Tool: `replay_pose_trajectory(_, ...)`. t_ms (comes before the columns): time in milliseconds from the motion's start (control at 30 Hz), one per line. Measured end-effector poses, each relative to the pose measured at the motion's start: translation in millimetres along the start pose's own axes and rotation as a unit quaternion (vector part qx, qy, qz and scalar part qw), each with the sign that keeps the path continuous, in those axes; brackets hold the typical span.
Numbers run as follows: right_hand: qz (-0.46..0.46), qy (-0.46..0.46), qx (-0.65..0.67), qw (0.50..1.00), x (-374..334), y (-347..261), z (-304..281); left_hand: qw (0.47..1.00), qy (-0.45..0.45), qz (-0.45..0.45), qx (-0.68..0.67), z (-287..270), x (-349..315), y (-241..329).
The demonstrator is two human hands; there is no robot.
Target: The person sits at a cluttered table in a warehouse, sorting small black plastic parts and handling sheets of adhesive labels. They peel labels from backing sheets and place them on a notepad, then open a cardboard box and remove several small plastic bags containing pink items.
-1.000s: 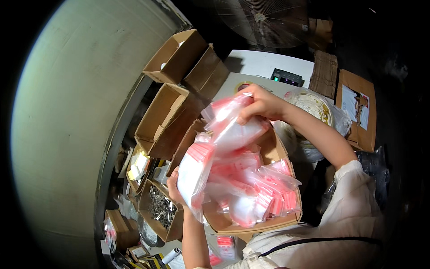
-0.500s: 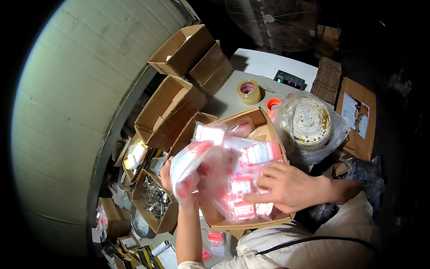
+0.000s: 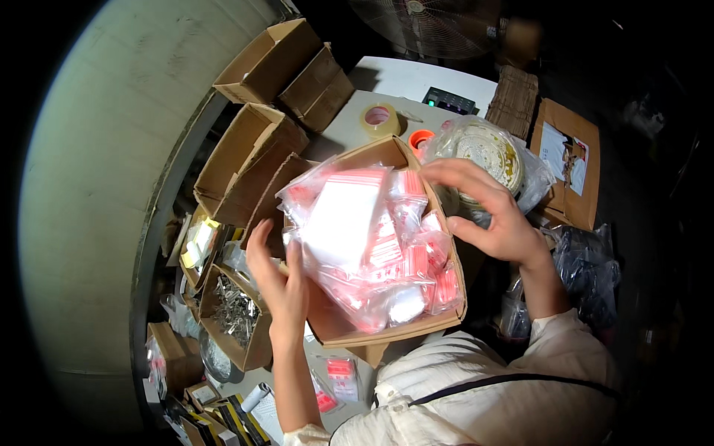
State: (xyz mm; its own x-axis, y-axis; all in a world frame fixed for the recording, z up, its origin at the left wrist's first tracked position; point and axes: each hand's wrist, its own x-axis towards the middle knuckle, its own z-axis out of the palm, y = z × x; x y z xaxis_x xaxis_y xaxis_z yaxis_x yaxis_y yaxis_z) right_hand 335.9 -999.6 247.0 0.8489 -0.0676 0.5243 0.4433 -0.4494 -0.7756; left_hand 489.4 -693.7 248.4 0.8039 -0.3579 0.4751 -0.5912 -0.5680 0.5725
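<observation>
A cardboard box [image 3: 387, 342] in front of me is heaped with bundles of clear zip-lock bags [image 3: 405, 260] that have red-striped tops. Uppermost lies a large bundle with a bright white face [image 3: 346, 223], spread across the left half of the pile. My left hand [image 3: 279, 279] is upright at the box's left side, its fingers apart and nothing in it. Over the right rim my right hand [image 3: 491, 215] is raised with thumb and fingers spread, also holding nothing; whether its fingertips touch the rim cannot be made out.
Open cardboard boxes [image 3: 245, 163] stand along the left. A box of small metal pieces [image 3: 236, 308] sits near my left forearm. Behind are a roll of clear tape [image 3: 380, 119], an orange ring [image 3: 421, 140] and a plastic-wrapped round item [image 3: 487, 156]. Bag packs [image 3: 342, 377] lie at the front.
Both hands have let go of the bags and opened. The left moved to the box's left side, the right up to its right rim. The white-faced bundle now lies flat on the pile.
</observation>
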Motion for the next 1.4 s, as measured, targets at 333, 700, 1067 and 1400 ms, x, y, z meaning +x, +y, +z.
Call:
replay_pose_trajectory(333,0.221,0.046,0.29,0.93,-108,49,62,0.844,-0.035,-0.334,-0.418,-9,-101,14)
replay_pose_trajectory(700,0.172,0.162,0.379,0.895,-100,17,52,0.84,-0.104,-0.287,-0.448,18,-72,23)
replay_pose_trajectory(1067,0.214,0.182,0.239,0.93,-97,11,48,0.841,-0.185,-0.262,-0.435,33,-17,2)
replay_pose_trajectory(1400,0.128,0.237,0.108,0.957,-135,-4,86,0.857,-0.191,-0.237,-0.416,-12,-76,-3)
